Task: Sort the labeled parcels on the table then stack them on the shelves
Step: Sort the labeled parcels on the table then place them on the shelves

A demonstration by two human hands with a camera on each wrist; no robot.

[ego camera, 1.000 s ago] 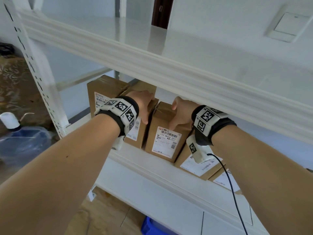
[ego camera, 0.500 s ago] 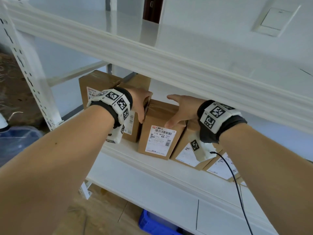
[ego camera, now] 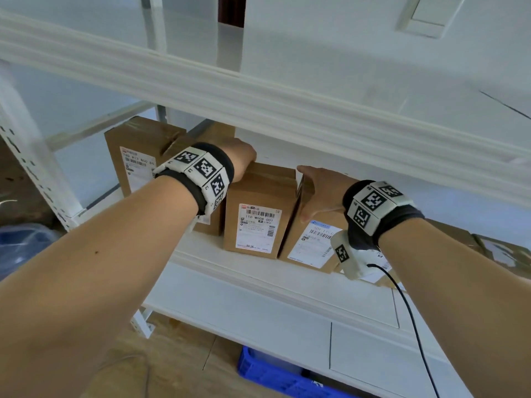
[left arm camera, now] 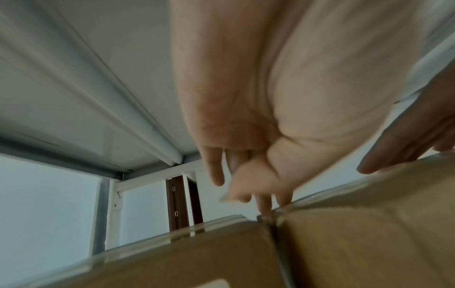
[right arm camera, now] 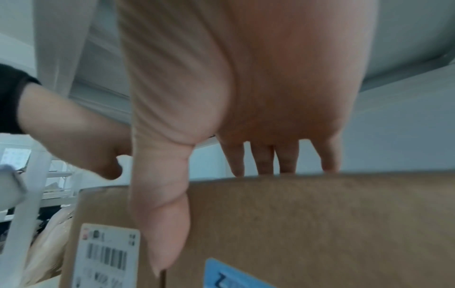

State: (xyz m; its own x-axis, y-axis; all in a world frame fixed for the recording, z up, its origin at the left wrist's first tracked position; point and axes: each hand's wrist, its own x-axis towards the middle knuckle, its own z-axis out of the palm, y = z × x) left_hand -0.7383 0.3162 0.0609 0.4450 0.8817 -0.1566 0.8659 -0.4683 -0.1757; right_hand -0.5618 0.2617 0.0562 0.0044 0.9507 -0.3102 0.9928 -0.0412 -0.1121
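A row of brown labelled parcels stands on the white shelf [ego camera: 258, 271]. The middle parcel [ego camera: 258, 196] stands upright with its barcode label facing me. My left hand [ego camera: 242, 160] rests on its top left edge. In the left wrist view its fingertips [left arm camera: 264, 206] touch the seam between this parcel [left arm camera: 369, 233] and the one to its left [left arm camera: 172, 263]. My right hand [ego camera: 319, 191] lies flat on the leaning blue-labelled parcel [ego camera: 313, 242]. Its fingers [right arm camera: 263, 159] reach over that parcel's [right arm camera: 320, 224] top, and its thumb [right arm camera: 165, 224] points down the gap beside the middle parcel [right arm camera: 108, 243].
The upper shelf beam [ego camera: 258, 101] runs close above both hands. A taller parcel [ego camera: 138, 156] stands at the far left, and more parcels [ego camera: 488, 248] lie at the right. The perforated shelf post [ego camera: 34, 162] stands at left, and a blue crate [ego camera: 275, 374] sits on the floor below.
My right hand has let go of the middle parcel's top and slid right onto the neighbouring parcel. The left hand stays at the parcel's top left edge.
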